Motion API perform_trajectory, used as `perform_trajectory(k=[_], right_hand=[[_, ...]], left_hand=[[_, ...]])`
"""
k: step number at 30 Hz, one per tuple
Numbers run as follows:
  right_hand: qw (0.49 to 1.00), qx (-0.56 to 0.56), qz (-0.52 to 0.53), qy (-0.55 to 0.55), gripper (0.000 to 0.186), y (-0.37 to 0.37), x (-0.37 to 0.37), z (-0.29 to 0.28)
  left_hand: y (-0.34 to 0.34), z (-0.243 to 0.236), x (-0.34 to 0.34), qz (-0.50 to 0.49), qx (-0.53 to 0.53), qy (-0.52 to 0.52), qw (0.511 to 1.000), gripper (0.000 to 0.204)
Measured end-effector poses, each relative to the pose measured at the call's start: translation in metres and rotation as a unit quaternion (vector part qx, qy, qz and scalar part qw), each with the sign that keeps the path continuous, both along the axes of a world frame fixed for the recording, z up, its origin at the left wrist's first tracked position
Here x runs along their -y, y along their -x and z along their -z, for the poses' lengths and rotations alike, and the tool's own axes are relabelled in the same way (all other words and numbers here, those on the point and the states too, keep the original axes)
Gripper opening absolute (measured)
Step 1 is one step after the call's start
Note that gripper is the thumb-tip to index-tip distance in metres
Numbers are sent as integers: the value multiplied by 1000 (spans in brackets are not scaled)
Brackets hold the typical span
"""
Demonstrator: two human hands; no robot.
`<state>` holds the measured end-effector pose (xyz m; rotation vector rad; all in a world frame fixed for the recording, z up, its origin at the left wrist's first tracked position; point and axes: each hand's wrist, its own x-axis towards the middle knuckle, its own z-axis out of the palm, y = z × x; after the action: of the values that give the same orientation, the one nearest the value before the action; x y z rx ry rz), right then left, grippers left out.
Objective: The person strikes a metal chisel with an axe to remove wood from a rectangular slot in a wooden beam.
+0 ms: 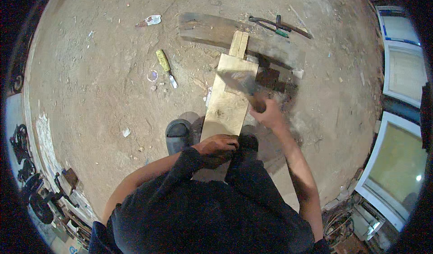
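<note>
A pale wooden board point(224, 103) slopes away from me between my feet. The narrow tongue point(239, 44) cut at its far end lies over a thick weathered beam point(207, 27) on the ground. My left hand point(218, 144) is closed over the near end of the board, fingers curled at its edge. In my right hand point(271, 115) is the dark handle of a bladed hand tool point(241, 82). Its broad grey blade is smeared by motion over the board's upper face, so its exact kind and any contact with the wood cannot be made out.
Left of the board lies a yellow-handled chisel point(165, 64) on the dirt floor point(112, 82). Pincers point(269, 26) with a green grip and a hammer point(294, 27) rest beyond the beam. White-framed panes point(392, 164) line the right side; dark metal parts point(40, 200) clutter the lower left.
</note>
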<state>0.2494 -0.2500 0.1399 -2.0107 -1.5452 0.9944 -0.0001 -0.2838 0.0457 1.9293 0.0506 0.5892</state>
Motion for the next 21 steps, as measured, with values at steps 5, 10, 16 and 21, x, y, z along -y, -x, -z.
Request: perform_trajectory(k=[5, 10, 16, 21], right_hand=[[998, 40, 13, 50, 36, 0, 21, 29], [1000, 28, 7, -1, 35, -12, 21, 43], [987, -138, 24, -76, 38, -10, 0, 1], [992, -12, 57, -110, 51, 7, 12, 38]], left_hand=[[2, 7, 12, 41, -115, 87, 989, 25], [2, 14, 5, 30, -72, 57, 995, 25], [4, -13, -4, 32, -50, 111, 992, 24], [0, -4, -3, 24, -20, 12, 999, 23]])
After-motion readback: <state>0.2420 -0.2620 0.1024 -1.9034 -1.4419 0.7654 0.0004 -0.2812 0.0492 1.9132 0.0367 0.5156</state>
